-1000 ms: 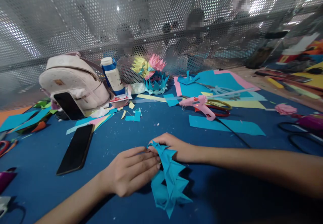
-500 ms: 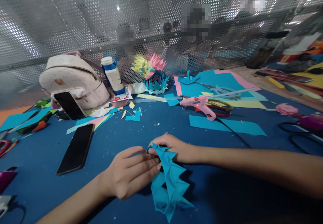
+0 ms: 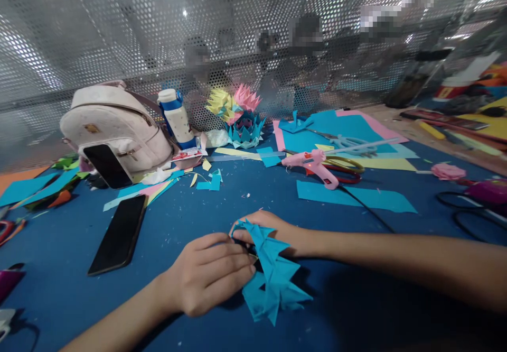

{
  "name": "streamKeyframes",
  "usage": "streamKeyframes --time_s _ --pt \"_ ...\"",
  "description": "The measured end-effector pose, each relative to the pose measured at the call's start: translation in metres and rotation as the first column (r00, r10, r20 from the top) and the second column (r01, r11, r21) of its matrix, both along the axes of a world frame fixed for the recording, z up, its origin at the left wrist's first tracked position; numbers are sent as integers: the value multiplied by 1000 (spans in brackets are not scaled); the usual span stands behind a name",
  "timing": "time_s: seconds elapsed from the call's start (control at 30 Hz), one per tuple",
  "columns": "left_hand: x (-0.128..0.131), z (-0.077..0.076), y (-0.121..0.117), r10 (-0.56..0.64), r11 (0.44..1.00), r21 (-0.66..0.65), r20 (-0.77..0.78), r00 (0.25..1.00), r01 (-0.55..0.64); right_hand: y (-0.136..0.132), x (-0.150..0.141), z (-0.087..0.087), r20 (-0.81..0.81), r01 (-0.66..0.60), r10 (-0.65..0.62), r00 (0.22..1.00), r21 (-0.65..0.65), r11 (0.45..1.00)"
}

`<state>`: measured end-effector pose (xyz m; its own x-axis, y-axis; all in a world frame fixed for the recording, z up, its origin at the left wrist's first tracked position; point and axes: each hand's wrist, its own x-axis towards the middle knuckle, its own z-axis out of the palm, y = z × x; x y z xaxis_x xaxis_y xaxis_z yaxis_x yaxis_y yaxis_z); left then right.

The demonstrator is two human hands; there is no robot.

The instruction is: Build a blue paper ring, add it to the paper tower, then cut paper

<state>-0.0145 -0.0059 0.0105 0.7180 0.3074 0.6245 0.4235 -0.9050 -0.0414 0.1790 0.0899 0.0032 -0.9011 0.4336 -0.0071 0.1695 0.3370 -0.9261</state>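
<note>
A spiky blue folded-paper piece (image 3: 271, 267), with rows of pointed tips, is between my hands at the front middle of the table. My left hand (image 3: 216, 272) is closed on its left side, fingertips tucked into the inner fold. Behind its upper end, my right hand (image 3: 279, 230) grips the paper; most of those fingers are hidden by the points. The lower end hangs toward me, free of both hands. Further back stands a finished-looking folded-paper piece with a blue spiky base (image 3: 245, 130) and yellow (image 3: 222, 103) and pink (image 3: 247, 98) spiky tops.
A pink glue gun (image 3: 312, 164) with its cord lies right of centre, near scissors (image 3: 352, 143) and a blue paper strip (image 3: 356, 196). At left are a phone (image 3: 119, 233), a pale backpack (image 3: 113, 119) and a bottle (image 3: 176, 117). A perforated metal screen (image 3: 237, 3) bounds the back.
The lower end of the blue paper piece has swung up and to the right, bunching closer. My left fingers have shifted slightly right along it; my right hand stays nearly in place.
</note>
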Motion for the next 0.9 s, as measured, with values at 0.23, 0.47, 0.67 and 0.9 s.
streamKeyframes --time_s 0.23,0.47,0.67,0.9 --pt "-2 -4 7 15 998 -58 -12 1000 -15 3 -2 -4 -16 9 -9 1000 19 1000" --pt "-3 -9 9 31 998 -50 -11 999 -31 3 -1 -4 -5 20 -20 1000 9 1000" --pt "-3 -3 7 28 999 -18 56 998 -27 5 1 -9 -50 -33 34 998 28 999" --pt "-6 -2 5 34 997 -74 61 998 -29 4 3 3 -111 -67 69 991 21 998"
